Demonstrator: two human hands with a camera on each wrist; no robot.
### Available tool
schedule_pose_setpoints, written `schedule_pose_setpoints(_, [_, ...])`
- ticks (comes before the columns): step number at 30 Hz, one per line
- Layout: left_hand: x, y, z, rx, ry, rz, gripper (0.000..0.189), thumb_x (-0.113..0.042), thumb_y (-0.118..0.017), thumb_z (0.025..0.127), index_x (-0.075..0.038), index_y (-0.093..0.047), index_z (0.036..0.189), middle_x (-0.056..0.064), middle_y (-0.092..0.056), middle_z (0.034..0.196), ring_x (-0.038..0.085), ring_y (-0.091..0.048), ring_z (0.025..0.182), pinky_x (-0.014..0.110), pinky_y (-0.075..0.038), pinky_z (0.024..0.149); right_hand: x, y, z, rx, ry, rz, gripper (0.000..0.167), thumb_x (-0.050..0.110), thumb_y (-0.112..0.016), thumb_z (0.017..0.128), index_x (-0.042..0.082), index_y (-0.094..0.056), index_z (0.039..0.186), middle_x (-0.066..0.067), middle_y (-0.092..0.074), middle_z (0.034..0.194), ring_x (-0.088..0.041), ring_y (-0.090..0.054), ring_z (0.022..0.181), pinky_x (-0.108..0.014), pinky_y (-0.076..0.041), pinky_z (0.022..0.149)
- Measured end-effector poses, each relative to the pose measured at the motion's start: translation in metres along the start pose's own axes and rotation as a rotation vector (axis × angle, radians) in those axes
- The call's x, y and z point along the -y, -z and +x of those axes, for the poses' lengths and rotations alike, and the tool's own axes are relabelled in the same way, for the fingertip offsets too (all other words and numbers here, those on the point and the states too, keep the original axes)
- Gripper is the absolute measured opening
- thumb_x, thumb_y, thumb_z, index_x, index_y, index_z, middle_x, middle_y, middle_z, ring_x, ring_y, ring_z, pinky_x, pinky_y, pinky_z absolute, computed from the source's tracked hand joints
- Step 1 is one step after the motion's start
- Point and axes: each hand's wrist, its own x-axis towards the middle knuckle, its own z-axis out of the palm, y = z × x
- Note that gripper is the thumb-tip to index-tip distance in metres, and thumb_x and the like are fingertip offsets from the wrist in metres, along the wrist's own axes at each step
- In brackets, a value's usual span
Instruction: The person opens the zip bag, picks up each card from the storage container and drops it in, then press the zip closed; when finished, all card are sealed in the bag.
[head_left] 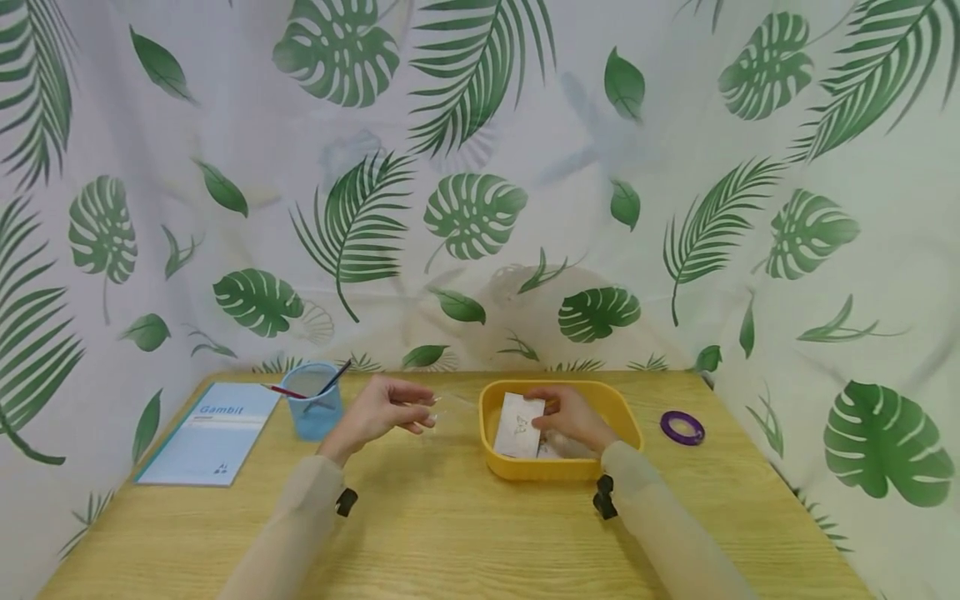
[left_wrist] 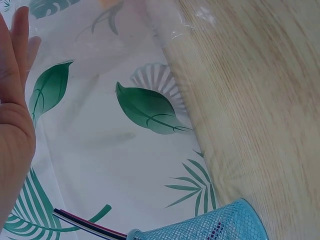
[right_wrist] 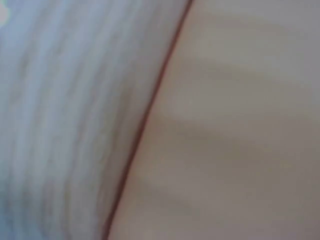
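Observation:
My left hand (head_left: 377, 410) is raised over the desk with thumb and fingers close together, pinching a clear plastic film (head_left: 457, 403). That film is faint in the head view; its shiny folds (left_wrist: 192, 22) show near the top of the left wrist view. Above the yellow tub (head_left: 558, 472), my right hand (head_left: 568, 412) grips the edge of a white card-like piece (head_left: 519, 425) with a small line drawing on it. Other pale contents lie in the tub beneath that hand, partly hidden. The right wrist view is too blurred and close to show the hand.
A blue mesh pen cup (head_left: 318, 421) with pencils stands left of my left hand. Further left lies a pale blue notebook (head_left: 217, 437). A purple tape roll (head_left: 682, 427) rests right of the tub. Leaf-printed cloth (head_left: 480, 333) rises behind the wooden desk (head_left: 450, 542).

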Motion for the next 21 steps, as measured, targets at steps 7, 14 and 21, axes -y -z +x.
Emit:
schedule_pose_setpoints(7, [-0.001,0.0,0.0,-0.003,0.002,0.003,0.04,-0.002,-0.065,0.092,0.012,-0.057,0.129,0.027,-0.063,0.125,0.024,-0.074,0.089,0.036,-0.063,0.074,0.007,0.003,0.001,-0.031,-0.005,0.124,0.041,0.002,-0.067,0.091,0.004,-0.061,0.132,-0.021,-0.065,0.122,-0.026,-0.064,0.101,-0.04,-0.061,0.084])
schedule_pose_setpoints(14, [-0.002,0.0,-0.001,-0.007,0.013,0.01,0.038,-0.002,-0.065,0.092,0.01,-0.059,0.128,0.026,-0.064,0.124,0.024,-0.074,0.089,0.036,-0.063,0.074,0.013,0.006,-0.001,-0.034,0.033,0.258,0.05,-0.002,-0.064,0.092,0.0,-0.051,0.14,-0.028,-0.062,0.115,-0.025,-0.065,0.092,-0.051,-0.061,0.079])
schedule_pose_setpoints(21, [-0.003,0.001,-0.001,-0.001,0.022,0.009,0.04,-0.002,-0.065,0.092,0.011,-0.058,0.129,0.026,-0.065,0.123,0.025,-0.074,0.089,0.035,-0.063,0.074,0.019,0.009,-0.002,-0.089,0.058,0.296,0.052,-0.003,-0.065,0.091,0.001,-0.051,0.14,-0.025,-0.062,0.109,-0.021,-0.066,0.086,-0.052,-0.061,0.075])
